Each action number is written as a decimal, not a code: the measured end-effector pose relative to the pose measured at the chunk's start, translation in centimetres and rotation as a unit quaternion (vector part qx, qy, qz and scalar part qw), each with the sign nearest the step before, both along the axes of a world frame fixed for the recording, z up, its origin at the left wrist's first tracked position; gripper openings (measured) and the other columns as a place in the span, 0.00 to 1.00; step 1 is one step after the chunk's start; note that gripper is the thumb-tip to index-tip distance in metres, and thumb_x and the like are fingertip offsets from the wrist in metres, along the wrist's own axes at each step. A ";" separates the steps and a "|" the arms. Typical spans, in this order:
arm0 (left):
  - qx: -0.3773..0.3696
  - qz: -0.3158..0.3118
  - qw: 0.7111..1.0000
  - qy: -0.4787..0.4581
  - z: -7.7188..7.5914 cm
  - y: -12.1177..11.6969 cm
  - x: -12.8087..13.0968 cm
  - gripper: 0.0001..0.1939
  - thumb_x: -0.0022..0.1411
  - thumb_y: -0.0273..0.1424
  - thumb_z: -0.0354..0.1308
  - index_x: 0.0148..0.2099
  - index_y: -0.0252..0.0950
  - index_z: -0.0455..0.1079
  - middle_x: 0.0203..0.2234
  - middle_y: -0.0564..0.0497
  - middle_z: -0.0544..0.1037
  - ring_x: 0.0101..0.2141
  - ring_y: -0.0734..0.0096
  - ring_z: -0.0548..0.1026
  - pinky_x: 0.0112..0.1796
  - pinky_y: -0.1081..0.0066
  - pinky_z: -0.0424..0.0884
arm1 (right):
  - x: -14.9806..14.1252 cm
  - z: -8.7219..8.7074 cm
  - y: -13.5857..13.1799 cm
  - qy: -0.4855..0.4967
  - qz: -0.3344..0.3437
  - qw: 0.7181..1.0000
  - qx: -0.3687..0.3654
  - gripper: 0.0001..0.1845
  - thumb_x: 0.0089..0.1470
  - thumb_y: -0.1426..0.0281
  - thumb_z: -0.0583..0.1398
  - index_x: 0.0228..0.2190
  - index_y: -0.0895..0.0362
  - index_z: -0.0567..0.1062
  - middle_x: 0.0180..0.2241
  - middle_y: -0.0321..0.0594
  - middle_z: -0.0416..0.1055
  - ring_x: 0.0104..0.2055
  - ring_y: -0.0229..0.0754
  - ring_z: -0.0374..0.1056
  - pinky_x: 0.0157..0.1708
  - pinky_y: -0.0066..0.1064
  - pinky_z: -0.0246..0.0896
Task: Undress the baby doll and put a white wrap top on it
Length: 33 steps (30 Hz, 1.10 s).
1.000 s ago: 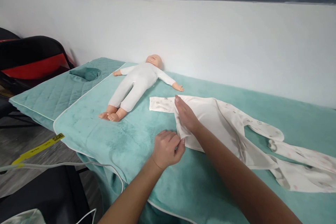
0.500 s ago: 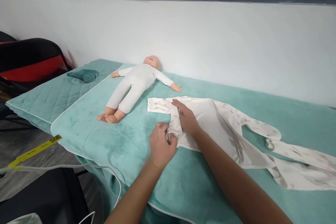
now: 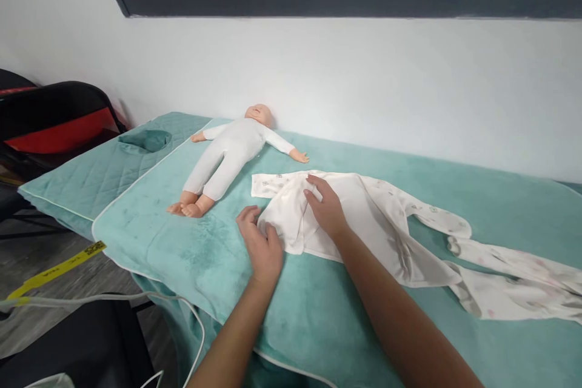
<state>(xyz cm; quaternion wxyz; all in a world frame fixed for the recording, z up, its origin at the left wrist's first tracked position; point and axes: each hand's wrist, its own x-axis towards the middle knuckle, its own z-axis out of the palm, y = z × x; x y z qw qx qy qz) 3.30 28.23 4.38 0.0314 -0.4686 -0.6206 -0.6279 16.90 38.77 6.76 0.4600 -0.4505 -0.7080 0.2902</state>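
Observation:
A white baby shirt (image 3: 364,203) with small prints on its sleeves lies spread on the green bed cover (image 3: 318,303). My left hand (image 3: 261,242) is at the shirt's near left edge, its fingers and thumb closed around the loose front flap. On the upper part of that flap, my right hand (image 3: 326,206) pinches the fabric between thumb and forefinger; the exact contact is partly hidden. Beyond the shirt a baby doll (image 3: 239,139) in a white body suit lies on its back, arms spread, touched by neither hand.
Printed baby trousers (image 3: 522,285) lie right of the shirt. A quilted pad (image 3: 91,176) with a face hole covers the bed's left end. Black chairs (image 3: 59,115) stand at left, and a white cable (image 3: 136,297) with a yellow tag hangs by the near edge.
My left hand has moved left, drawing out the shirt's front flap, which was bunched and is now spread wider. My right hand has shifted slightly and its fingers have curled. The view tilted up.

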 end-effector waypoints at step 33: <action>-0.149 -0.271 0.893 0.327 1.6 -3.7 1.1 0.04 0.64 0.31 0.54 0.40 0.38 0.69 0.54 0.45 0.72 0.56 0.56 0.66 0.53 0.53 0.66 | 14.5 0.8 -13.3 -0.214 0.046 0.974 0.063 0.11 0.62 0.64 0.54 0.32 0.48 0.75 0.36 0.40 0.74 0.40 0.49 0.70 0.41 0.44 0.69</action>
